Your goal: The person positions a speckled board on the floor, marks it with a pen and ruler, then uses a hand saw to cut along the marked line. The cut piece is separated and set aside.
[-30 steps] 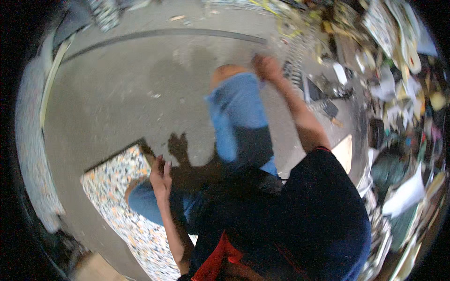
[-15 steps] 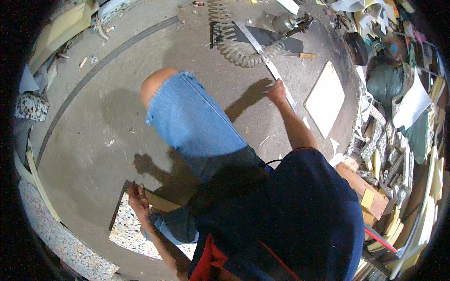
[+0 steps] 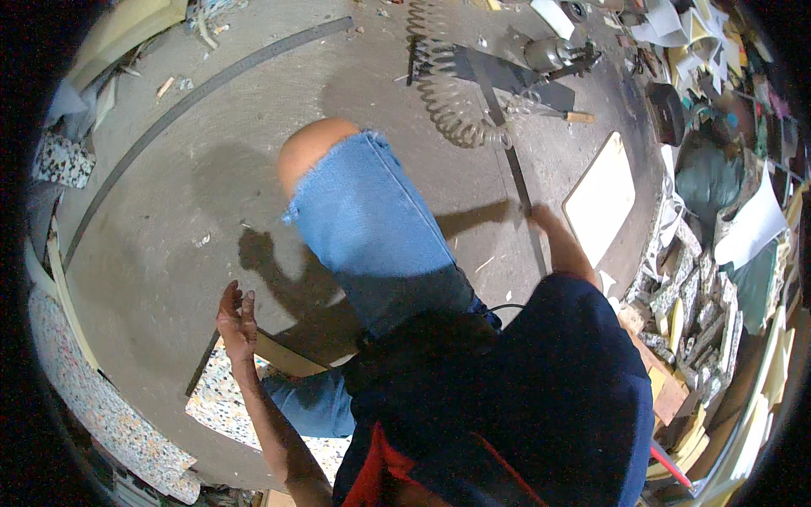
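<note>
My left hand (image 3: 239, 319) is open, fingers slightly bent, held just above the corner of a speckled foam board (image 3: 215, 389), which lies under my bent leg. My right hand (image 3: 541, 216) grips a long flat metal straightedge (image 3: 518, 173) on the floor to the right of my denim-covered knee. Its far part runs among a coiled clear hose (image 3: 448, 106), a dark flat sheet (image 3: 473, 68) and a knife with a wooden handle (image 3: 579, 117). A white panel (image 3: 596, 203) lies to the right of that hand.
A metal spray gun with a cup (image 3: 545, 55) lies at the back right. A dark strip (image 3: 152, 144) curves across the floor at left. Scrap heaps (image 3: 701, 279) line the right side. Foam slabs (image 3: 110, 389) lie along the left edge.
The view has swung toward the right. My right hand has reached down onto the straightedge and drawn slightly nearer with it. My left hand has risen a little from beside the foam board's corner.
</note>
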Demonstrator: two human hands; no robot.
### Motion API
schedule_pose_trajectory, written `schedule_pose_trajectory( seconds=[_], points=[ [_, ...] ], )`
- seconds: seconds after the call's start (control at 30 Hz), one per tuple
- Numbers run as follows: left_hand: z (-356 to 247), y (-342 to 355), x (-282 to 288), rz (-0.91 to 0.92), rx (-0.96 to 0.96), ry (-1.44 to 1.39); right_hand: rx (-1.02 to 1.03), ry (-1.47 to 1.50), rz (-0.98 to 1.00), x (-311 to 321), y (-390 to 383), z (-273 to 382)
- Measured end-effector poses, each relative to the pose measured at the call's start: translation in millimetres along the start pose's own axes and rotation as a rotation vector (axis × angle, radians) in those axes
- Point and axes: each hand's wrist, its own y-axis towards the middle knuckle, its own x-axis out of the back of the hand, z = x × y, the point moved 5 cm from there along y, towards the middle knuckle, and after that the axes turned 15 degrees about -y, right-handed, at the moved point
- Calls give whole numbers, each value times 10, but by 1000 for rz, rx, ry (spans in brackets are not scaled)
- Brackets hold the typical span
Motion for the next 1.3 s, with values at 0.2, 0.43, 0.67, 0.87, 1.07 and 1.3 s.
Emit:
schedule_pose_trajectory(
  seconds=[0.2, 0.43, 0.67, 0.87, 1.07, 1.3],
  points=[
    [67, 106, -520, 202, -93, -162, -187, 113, 977, -931, -1565, -611],
    [739, 632, -1848, 247, 215, -596, -146, 263, 867, -1252, -2792, -567],
    [1109, 618, -2457, 495, 280, -552, 715, -426, 261, -916, -2519, 188],
    [927, 838, -2585, 461, 313, -631, 841, -266, 24, 1150, -1625, 2073],
    [578, 1172, -2395, 320, 361, -882, 1256, 104, -194, 2713, -1306, 3986],
    [481, 1356, -1795, 69, 381, -1200, 585, -149, -301, 2275, -334, 2299]
  ],
)
